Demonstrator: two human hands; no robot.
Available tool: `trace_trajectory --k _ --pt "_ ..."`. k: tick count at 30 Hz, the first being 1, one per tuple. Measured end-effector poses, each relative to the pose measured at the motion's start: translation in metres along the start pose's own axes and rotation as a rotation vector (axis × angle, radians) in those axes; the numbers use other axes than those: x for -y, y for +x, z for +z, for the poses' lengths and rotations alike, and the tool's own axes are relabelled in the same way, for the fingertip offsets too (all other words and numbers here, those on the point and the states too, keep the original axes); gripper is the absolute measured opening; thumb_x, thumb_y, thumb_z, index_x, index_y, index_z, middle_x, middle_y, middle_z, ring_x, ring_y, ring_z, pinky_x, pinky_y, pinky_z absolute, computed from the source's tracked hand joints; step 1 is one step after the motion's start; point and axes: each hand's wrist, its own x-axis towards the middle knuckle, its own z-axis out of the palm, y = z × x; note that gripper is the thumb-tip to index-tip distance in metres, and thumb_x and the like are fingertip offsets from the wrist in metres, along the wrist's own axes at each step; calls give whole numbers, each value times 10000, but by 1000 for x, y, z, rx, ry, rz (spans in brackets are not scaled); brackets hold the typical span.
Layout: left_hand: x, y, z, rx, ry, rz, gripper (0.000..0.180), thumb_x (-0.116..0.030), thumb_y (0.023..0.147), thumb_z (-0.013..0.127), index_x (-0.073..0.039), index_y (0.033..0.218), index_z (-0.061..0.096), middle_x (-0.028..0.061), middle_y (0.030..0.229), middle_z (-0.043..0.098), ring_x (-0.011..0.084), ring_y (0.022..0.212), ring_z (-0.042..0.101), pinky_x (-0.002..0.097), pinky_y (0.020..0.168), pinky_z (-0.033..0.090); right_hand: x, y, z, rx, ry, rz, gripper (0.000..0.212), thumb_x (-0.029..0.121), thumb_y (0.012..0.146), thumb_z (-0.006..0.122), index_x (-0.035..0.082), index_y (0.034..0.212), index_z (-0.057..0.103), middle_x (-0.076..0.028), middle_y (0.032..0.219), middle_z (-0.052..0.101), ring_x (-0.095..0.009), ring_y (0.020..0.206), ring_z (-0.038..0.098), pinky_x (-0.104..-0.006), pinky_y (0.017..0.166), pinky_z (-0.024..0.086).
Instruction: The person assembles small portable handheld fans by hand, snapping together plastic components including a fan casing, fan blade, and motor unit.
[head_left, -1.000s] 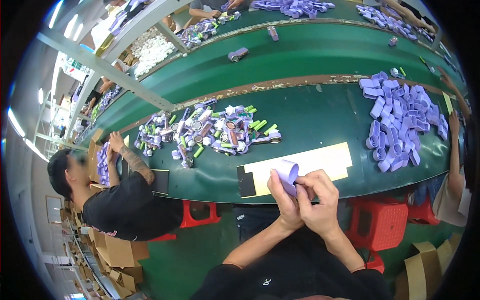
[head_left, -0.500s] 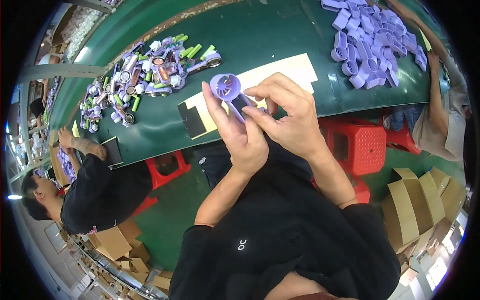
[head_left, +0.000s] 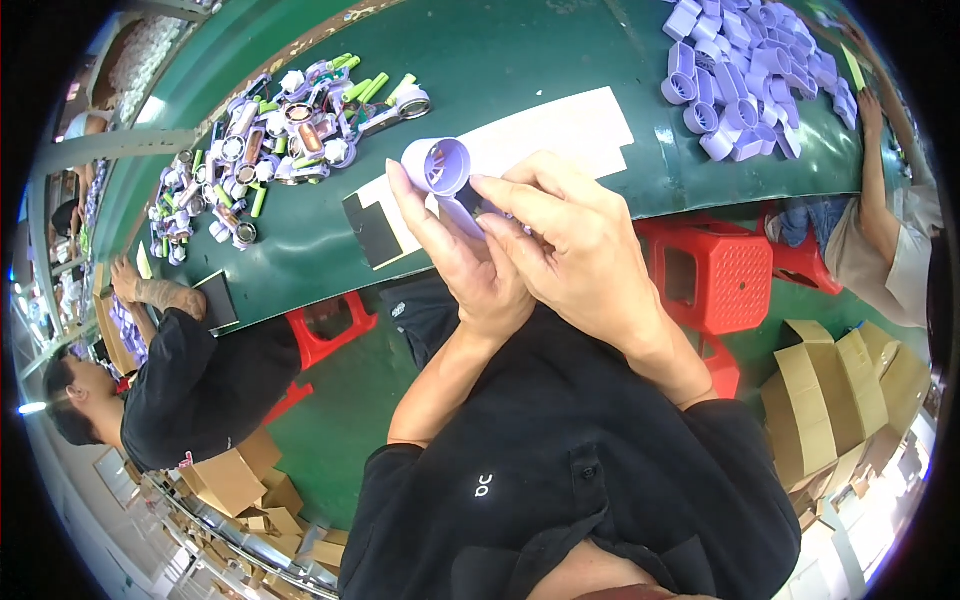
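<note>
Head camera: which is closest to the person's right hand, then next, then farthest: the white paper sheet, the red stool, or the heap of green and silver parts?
From the right hand:
1. White paper sheet, on the green table just above the hand.
2. Red stool, to its right, under the table edge.
3. Heap of green and silver parts, far off at upper left.

Hands we can count: our own two, the left hand [head_left: 470, 265] and the right hand [head_left: 570, 245], plus one tattooed co-worker's hand [head_left: 128, 283] at the left.
Lilac tube [head_left: 440, 168] in our hands: one.
Loose lilac tubes [head_left: 745, 80] heaped at upper right: too many for us to count.
Red stools [head_left: 725, 275]: at least two.
White paper sheet [head_left: 560, 135]: one.
Black cards [head_left: 372, 230]: two.
Mixed green and lilac parts [head_left: 270, 140]: uncountable.
</note>
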Motion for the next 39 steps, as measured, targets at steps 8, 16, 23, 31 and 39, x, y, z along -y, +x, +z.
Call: trace_trajectory --k 8,16,23,31,39 --pt "-4 6 5 -20 -209 -99 929 -125 1039 633 41 1648 -49 196 1641 187 278 1463 350 403 1197 304 -7 -2 3 -38 64 3 302 -30 809 805 5 1108 775 -103 951 709 -212 753 695 -305 643 554" --pt "-10 5 8 -67 -226 -124 984 -141 1015 667 35 1646 -67 206 1571 265 266 1360 428 395 1139 364 -8 -1 3 29 190 79 292 -43 826 775 3 1114 774 -93 947 713 -173 708 658 -287 624 518" --pt "1 -2 1 10 302 127 939 -86 994 680 68 1631 6 216 1491 320 282 1326 432 424 1106 383 -9 5 -8 116 236 168 232 -47 824 731 -14 1054 744 -71 880 667 -119 621 574 -272 580 464" --pt "12 -8 5 -11 -103 -101 821 47 968 565 126 1611 62 225 1512 309 323 1388 410 424 1159 334 -31 11 4 99 149 -38 155 -67 742 730 23 859 682 -55 827 627 -191 702 637 -312 602 494" --pt "-13 14 -6 55 -481 -398 826 145 875 452 46 1645 171 162 1608 345 232 1480 362 378 1237 268 -40 9 0 55 107 -233 204 -48 736 774 39 880 658 -67 884 639 -263 783 660 -355 681 535"
